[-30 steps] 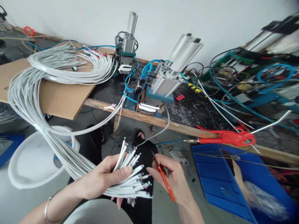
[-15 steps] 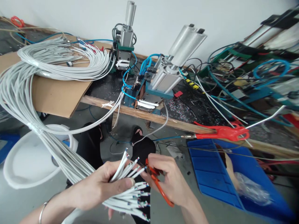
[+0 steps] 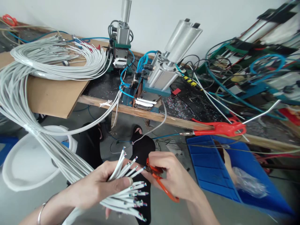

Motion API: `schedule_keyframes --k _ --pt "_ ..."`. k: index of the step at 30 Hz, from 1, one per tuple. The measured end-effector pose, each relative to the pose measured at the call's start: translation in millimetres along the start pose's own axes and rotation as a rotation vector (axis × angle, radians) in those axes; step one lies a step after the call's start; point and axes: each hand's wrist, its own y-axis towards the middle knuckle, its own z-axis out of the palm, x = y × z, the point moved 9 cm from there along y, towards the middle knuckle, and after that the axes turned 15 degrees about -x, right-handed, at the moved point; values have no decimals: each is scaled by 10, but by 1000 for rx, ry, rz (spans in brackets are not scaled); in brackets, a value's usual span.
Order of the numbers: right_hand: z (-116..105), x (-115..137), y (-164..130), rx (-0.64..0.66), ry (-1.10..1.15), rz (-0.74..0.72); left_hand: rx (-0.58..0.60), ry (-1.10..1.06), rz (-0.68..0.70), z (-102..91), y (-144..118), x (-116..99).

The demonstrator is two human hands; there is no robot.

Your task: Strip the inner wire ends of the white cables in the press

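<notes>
**Inspector:** Left hand (image 3: 100, 187)?

**Observer:** Closed around a bundle of white cables (image 3: 58, 156), thumb pressed across the top. The stripped cable ends (image 3: 131, 187) fan out to the right past the fingers, coloured cores showing. The bundle runs up and left over the person's lap towards the cardboard sheet (image 3: 53, 97) on the workbench (image 3: 150, 114).

**Inspector:** Right hand (image 3: 175, 181)?

**Observer:** Wrapped around a pair of orange-handled snips (image 3: 161, 184). The blade tips sit at one of the upper cable ends (whether the blades are open or closed on it, I cannot tell; they are too small to read).

**Inspector:** Surroundings?

**Observer:** A second coil of white cables (image 3: 61, 59) lies on the cardboard. Two pneumatic presses (image 3: 161, 72) with blue air hoses stand on the bench. Large red-handled scissors (image 3: 220, 128) rest on the bench edge, above a blue plastic crate (image 3: 211, 175) on the floor. A white bucket (image 3: 25, 165) stands lower left, beneath the bundle.
</notes>
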Motion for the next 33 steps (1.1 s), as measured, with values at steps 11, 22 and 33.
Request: schedule_keyframes --k 11,22,33 --pt "-74 15 20 53 -116 -81 -11 3 -51 -27 0 46" --pt "-156 3 60 45 -175 -96 -28 5 -50 -68 9 51" --pt "-122 110 73 -6 -204 -171 -12 -12 -38 -63 -3 24"
